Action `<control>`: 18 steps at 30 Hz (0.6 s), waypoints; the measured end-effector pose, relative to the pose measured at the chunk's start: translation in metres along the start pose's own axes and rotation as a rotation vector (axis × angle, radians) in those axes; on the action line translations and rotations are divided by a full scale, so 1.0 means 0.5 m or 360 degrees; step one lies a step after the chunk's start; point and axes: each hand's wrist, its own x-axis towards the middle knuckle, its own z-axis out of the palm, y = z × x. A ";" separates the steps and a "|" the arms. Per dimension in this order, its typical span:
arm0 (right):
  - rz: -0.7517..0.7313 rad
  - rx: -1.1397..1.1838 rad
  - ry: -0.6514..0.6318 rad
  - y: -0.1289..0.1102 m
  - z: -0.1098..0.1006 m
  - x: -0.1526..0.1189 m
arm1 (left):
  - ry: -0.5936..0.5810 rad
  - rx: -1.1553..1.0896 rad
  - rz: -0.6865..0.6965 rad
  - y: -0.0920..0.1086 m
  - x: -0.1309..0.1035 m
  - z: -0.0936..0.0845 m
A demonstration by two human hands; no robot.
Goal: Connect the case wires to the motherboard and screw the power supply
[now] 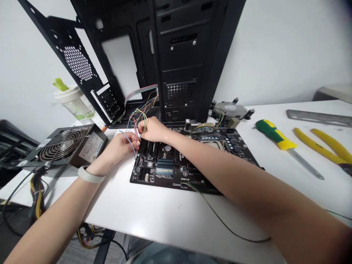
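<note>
A black Gigabyte motherboard (165, 180) lies flat on the white table in front of the computer case (187, 62). At its left edge, my left hand (123, 146) has thumb and fingers pinched on thin front-panel wires (135, 126); a blue wire runs past them to the board's corner. My right hand (152, 129) is closed beside it, fingers curled in on the same colored bundle, which comes out of the case. The wire ends are hidden by my fingers. My right forearm crosses over the board and covers part of it.
Left of the board sits a power supply (92, 148) with cables hanging off the table edge, and a lidded cup (78, 106) behind it. To the right are a CPU cooler (231, 109), a screwdriver (275, 135), yellow-handled pliers (317, 146) and a metal strip (316, 116).
</note>
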 end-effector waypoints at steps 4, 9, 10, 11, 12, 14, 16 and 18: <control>-0.0013 0.0007 -0.0001 0.000 0.000 -0.001 | 0.0050 0.0032 0.0060 -0.004 -0.003 0.005; -0.0043 0.0000 -0.0004 0.003 0.002 -0.002 | 0.0103 0.0162 0.0115 -0.002 -0.008 0.008; -0.0051 -0.0003 -0.0008 0.004 0.003 -0.003 | 0.0117 0.0202 0.0127 0.000 -0.009 0.008; -0.0060 -0.0007 -0.0013 0.005 0.003 -0.003 | 0.0129 0.0244 0.0140 0.001 -0.011 0.008; -0.0067 -0.0011 -0.0019 0.006 0.004 -0.003 | 0.0137 0.0286 0.0154 0.003 -0.012 0.008; -0.0079 -0.0016 -0.0026 0.007 0.004 -0.003 | 0.0141 0.0366 0.0178 0.006 -0.014 0.007; -0.0084 -0.0018 -0.0027 0.007 0.004 -0.003 | 0.0137 0.0430 0.0199 0.007 -0.015 0.006; -0.0085 -0.0020 -0.0027 0.006 0.005 -0.003 | 0.0135 0.0476 0.0210 0.009 -0.016 0.004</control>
